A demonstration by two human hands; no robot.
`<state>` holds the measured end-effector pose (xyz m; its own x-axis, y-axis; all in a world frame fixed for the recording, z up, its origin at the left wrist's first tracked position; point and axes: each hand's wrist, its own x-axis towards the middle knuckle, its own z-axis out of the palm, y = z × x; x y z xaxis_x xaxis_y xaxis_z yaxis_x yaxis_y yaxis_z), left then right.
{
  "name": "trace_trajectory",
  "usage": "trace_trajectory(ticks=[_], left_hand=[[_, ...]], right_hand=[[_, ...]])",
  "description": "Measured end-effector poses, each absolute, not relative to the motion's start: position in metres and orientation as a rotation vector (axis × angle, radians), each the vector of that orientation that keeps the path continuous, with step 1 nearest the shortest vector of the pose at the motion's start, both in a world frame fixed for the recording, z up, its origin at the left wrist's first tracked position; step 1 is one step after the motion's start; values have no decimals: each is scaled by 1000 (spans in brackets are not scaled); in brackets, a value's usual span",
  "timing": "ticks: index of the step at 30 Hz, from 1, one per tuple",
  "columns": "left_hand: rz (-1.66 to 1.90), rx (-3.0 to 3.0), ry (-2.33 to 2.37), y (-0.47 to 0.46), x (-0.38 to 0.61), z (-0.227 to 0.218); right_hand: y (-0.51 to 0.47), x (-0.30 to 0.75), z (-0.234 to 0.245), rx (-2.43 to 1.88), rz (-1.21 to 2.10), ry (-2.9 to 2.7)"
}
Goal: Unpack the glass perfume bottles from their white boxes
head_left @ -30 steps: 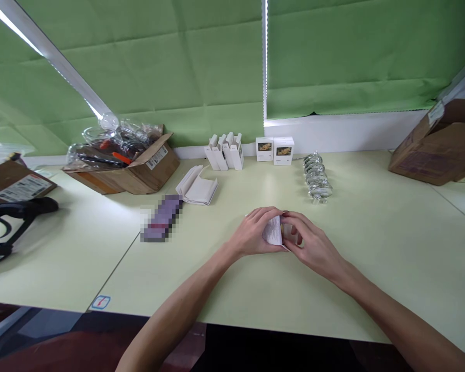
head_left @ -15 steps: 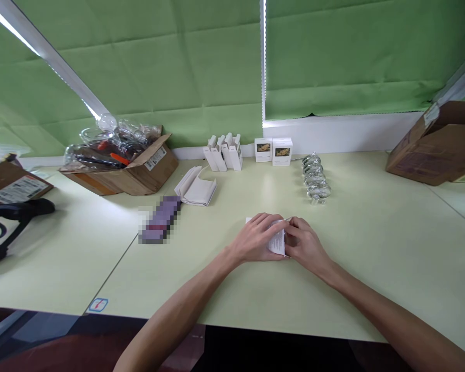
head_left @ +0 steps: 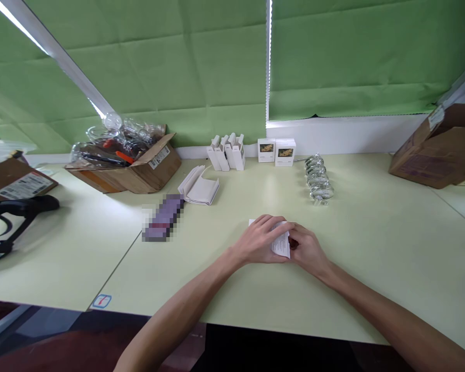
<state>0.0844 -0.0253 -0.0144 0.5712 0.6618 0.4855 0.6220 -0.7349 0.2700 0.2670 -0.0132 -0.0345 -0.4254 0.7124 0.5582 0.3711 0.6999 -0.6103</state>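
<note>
A small white box (head_left: 281,245) with fine print on its face lies low over the table in front of me. Over its top and left side my left hand (head_left: 260,239) is wrapped, thumb and fingers gripping it. My right hand (head_left: 308,249) is curled at the box's right end, its fingertips touching that edge. A dark gap shows between the right thumb and fingers; what lies inside is hidden. One white corner of the box sticks out behind the left fingers.
Two white boxes with a picture (head_left: 285,152) stand at the back, beside several upright white cartons (head_left: 228,153). Silvery wrapped packets (head_left: 318,179) line up right of them. A white paper stack (head_left: 200,187), a pixelated purple item (head_left: 163,218) and cardboard boxes (head_left: 155,169) (head_left: 430,150) sit around.
The right fingers have curled further around the box's right end, and a dark gap now shows there. The left hand keeps its grip. The whole view has shifted slightly.
</note>
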Motion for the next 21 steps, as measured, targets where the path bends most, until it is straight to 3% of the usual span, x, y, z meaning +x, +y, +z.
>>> trace_trajectory(ticks=[21], left_hand=[[802, 2705, 1073, -23, 83, -17]], right_hand=[[-1, 264, -42, -630, 316, -2015]])
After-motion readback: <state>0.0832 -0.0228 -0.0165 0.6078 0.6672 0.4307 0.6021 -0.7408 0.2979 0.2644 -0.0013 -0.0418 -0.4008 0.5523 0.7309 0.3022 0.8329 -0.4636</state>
